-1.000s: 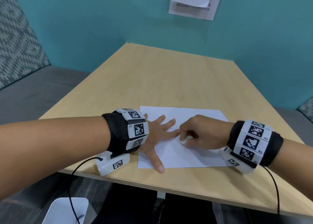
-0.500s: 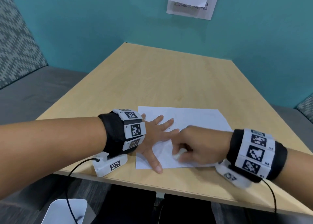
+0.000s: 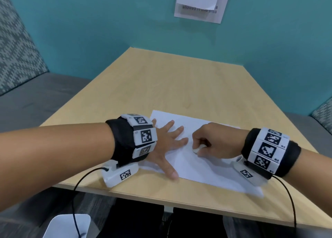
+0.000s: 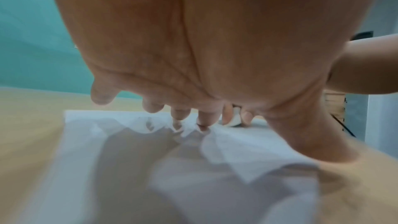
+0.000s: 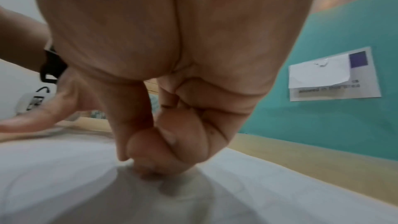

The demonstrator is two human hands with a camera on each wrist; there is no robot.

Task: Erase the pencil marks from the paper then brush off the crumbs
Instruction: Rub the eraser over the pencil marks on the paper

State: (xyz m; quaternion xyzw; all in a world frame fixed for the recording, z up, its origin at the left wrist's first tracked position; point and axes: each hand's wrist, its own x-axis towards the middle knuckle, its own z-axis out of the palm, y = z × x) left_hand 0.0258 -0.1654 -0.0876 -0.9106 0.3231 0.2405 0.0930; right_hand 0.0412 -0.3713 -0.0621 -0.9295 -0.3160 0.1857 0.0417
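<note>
A white sheet of paper [image 3: 199,167] lies near the front edge of the wooden table [image 3: 170,86]. My left hand [image 3: 168,144] lies flat on the paper's left part, fingers spread and straight, pressing it down; the left wrist view shows the paper [image 4: 150,168] under those fingertips [image 4: 202,120]. My right hand [image 3: 212,142] is curled over the middle of the sheet and pinches a small white eraser [image 3: 197,150] against it. In the right wrist view the curled fingers [image 5: 172,142] hide the eraser and press onto the paper [image 5: 64,168]. Pencil marks are too faint to make out.
A teal wall [image 3: 107,31] with a taped paper notice [image 3: 201,2] stands behind the table. Grey padded benches [image 3: 36,101] run along the left and right. A white object [image 3: 66,225] sits on the floor below the table's front edge.
My right hand with the eraser slid toward me and back away across the sheet, a rubbing stroke. The left hand stayed flat on the paper.
</note>
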